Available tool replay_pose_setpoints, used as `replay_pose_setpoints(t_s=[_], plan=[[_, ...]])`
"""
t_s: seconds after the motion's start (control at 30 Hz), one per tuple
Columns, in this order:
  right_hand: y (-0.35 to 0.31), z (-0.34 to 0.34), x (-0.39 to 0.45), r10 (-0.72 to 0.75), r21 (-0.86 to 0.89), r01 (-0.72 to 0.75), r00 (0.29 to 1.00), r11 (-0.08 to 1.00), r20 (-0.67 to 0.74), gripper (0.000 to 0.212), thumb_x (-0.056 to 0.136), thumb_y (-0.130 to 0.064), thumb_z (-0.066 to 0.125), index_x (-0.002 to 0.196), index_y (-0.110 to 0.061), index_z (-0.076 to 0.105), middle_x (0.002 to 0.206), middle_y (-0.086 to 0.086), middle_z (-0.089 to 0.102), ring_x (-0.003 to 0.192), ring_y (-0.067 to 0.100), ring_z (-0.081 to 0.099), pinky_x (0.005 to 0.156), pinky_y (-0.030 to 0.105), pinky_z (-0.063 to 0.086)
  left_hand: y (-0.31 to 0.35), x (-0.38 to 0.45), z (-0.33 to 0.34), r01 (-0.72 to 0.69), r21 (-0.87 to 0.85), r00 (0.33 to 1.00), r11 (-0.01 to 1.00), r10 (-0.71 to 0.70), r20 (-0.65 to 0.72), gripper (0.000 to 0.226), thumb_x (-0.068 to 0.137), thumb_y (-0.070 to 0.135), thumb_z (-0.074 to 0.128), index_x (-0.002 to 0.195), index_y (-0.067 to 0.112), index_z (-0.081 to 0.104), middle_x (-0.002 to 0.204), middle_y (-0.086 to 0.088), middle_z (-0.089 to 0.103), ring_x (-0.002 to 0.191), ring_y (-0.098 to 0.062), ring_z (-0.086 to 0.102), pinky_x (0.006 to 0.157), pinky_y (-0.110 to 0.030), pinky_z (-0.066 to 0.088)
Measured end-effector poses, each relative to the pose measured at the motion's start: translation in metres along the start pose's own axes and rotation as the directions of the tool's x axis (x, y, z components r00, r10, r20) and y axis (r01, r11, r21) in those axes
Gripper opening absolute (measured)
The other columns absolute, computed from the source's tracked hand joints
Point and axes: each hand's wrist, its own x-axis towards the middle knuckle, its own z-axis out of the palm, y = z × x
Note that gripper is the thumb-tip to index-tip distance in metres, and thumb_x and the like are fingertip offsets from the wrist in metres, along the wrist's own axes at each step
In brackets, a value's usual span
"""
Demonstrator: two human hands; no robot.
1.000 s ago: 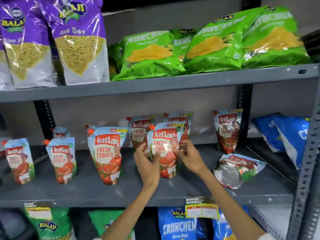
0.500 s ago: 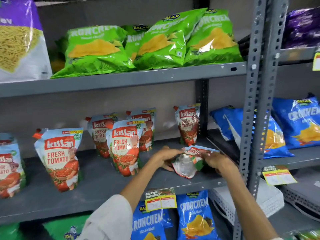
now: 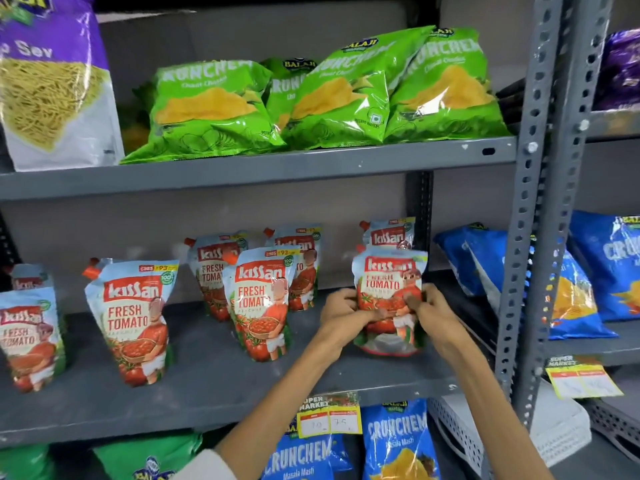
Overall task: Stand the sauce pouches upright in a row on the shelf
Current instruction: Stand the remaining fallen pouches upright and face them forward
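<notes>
Both hands were closed on one sauce pouch (image 3: pixel 389 289) at the right end of the grey shelf (image 3: pixel 214 379). The left hand (image 3: pixel 341 311) gripped its left edge, fingers curled round the side, thumb across the printed front. The right hand (image 3: pixel 431 315) gripped the right edge the same way, thumb and fingertips pressed into the front near the middle. The pouch stood upright between the two hands, label facing out, its base at or just above the shelf surface; contact could not be told.

Directly behind the fingers, another pouch (image 3: pixel 391 235) stood against the back wall, only its top showing above the held one. To the left of the left hand's fingers, well apart, a pouch (image 3: pixel 261 303) stood upright near the shelf's middle, with two more behind it (image 3: pixel 211 268) (image 3: pixel 301 247). Further left stood a larger-looking pouch (image 3: pixel 133 320), leaning slightly, and another (image 3: pixel 29 337) at the frame's edge.

To the right of the right hand's fingers rose the grey perforated upright (image 3: pixel 535 216); beyond it lay blue crisp bags (image 3: pixel 575 292). Above the fingers, on the next shelf up, lay green crisp bags (image 3: pixel 329 95). Below the hands, a yellow price tag (image 3: pixel 329 419) hung on the shelf edge.
</notes>
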Motion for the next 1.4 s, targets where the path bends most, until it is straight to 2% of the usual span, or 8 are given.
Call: replay_pose_setpoints(t_s=[0.23, 0.33, 0.5, 0.67, 0.87, 1.03, 1.23, 1.4], plan=[[-0.011, 0.033, 0.005, -0.276, 0.131, 0.26, 0.953, 0.957, 0.123, 0.037, 0.091, -0.023, 0.059, 0.124, -0.009, 0.052, 0.117, 0.006, 0.068, 0.108, 0.016, 0.068, 0.084, 0.03, 0.06, -0.024, 0.008, -0.017, -0.356, 0.009, 0.92, 0.934, 0.352, -0.171, 0.069, 0.067, 0.014, 0.091, 0.118, 0.028, 0.047, 0.116, 0.009, 0.066, 0.109, -0.011, 0.068, 0.087, -0.028, 0.06], [0.026, 0.038, 0.006, -0.223, 0.055, 0.217, 0.959, 0.975, 0.173, 0.035, 0.099, -0.013, 0.051, 0.133, -0.006, 0.048, 0.131, 0.014, 0.061, 0.122, 0.028, 0.06, 0.101, 0.046, 0.053, -0.06, 0.006, -0.016, -0.301, -0.042, 0.95, 0.953, 0.296, -0.097, 0.071, 0.07, 0.008, 0.089, 0.115, 0.037, 0.042, 0.122, 0.005, 0.065, 0.12, -0.017, 0.065, 0.094, -0.025, 0.058], [0.042, 0.035, 0.013, -0.155, 0.139, 0.125, 0.961, 0.982, 0.229, 0.036, 0.097, -0.025, 0.056, 0.132, -0.024, 0.05, 0.134, 0.003, 0.061, 0.121, 0.015, 0.061, 0.097, 0.035, 0.055, -0.068, 0.017, -0.017, -0.172, -0.034, 0.985, 0.985, 0.171, -0.013, 0.095, 0.068, 0.002, 0.088, 0.143, 0.026, 0.036, 0.135, 0.002, 0.057, 0.13, -0.015, 0.055, 0.11, -0.036, 0.048], [0.05, 0.023, 0.008, -0.09, 0.036, 0.084, 0.957, 0.996, 0.274, 0.064, 0.078, -0.047, 0.072, 0.132, -0.024, 0.047, 0.131, -0.004, 0.061, 0.12, 0.008, 0.06, 0.089, 0.021, 0.053, -0.065, 0.028, -0.011, -0.151, -0.036, 0.988, 0.988, 0.152, 0.012, 0.076, 0.067, -0.003, 0.086, 0.122, 0.032, 0.047, 0.129, 0.001, 0.065, 0.127, -0.016, 0.061, 0.106, -0.038, 0.052], [0.052, -0.013, 0.018, -0.057, 0.048, 0.051, 0.991, 0.998, 0.123, 0.045, 0.091, -0.019, 0.067, 0.131, -0.015, 0.049, 0.127, 0.006, 0.064, 0.109, 0.015, 0.064, 0.085, 0.026, 0.053, -0.058, 0.034, 0.041, -0.18, -0.064, 0.983, 0.982, 0.182, 0.02, 0.068, 0.069, 0.002, 0.086, 0.117, 0.033, 0.049, 0.129, -0.001, 0.068, 0.122, -0.017, 0.064, 0.102, -0.042, 0.055], [0.054, -0.035, 0.016, -0.115, 0.008, 0.116, 0.992, 0.993, -0.053, 0.048, 0.097, -0.023, 0.057, 0.141, -0.012, 0.042, 0.131, 0.01, 0.059, 0.116, 0.024, 0.06, 0.1, 0.043, 0.05, -0.053, 0.036, 0.086, -0.217, -0.097, 0.974, 0.971, 0.222, 0.047, 0.062, 0.074, 0.003, 0.084, 0.122, 0.025, 0.052, 0.123, 0.005, 0.068, 0.121, -0.014, 0.064, 0.097, -0.025, 0.056], [0.048, -0.033, 0.007, -0.096, -0.105, 0.083, 0.988, 0.991, -0.124, 0.048, 0.099, -0.024, 0.053, 0.142, -0.009, 0.039, 0.137, 0.016, 0.055, 0.126, 0.031, 0.054, 0.107, 0.049, 0.044, -0.052, 0.039, 0.086, -0.149, -0.147, 0.982, 0.978, 0.163, 0.091, 0.069, 0.073, 0.001, 0.085, 0.131, 0.017, 0.051, 0.129, -0.006, 0.067, 0.124, -0.023, 0.063, 0.104, -0.04, 0.054], [0.048, -0.013, -0.028, -0.407, -0.384, 0.252, 0.819, 0.888, -0.405, 0.04, 0.095, -0.017, 0.056, 0.133, -0.01, 0.047, 0.133, 0.01, 0.05, 0.123, 0.023, 0.049, 0.102, 0.037, 0.043, -0.052, 0.024, 0.074, -0.165, -0.11, 0.981, 0.98, 0.174, 0.083, 0.083, 0.071, 0.013, 0.088, 0.142, 0.022, 0.046, 0.131, 0.007, 0.057, 0.126, -0.016, 0.056, 0.108, -0.036, 0.049]])
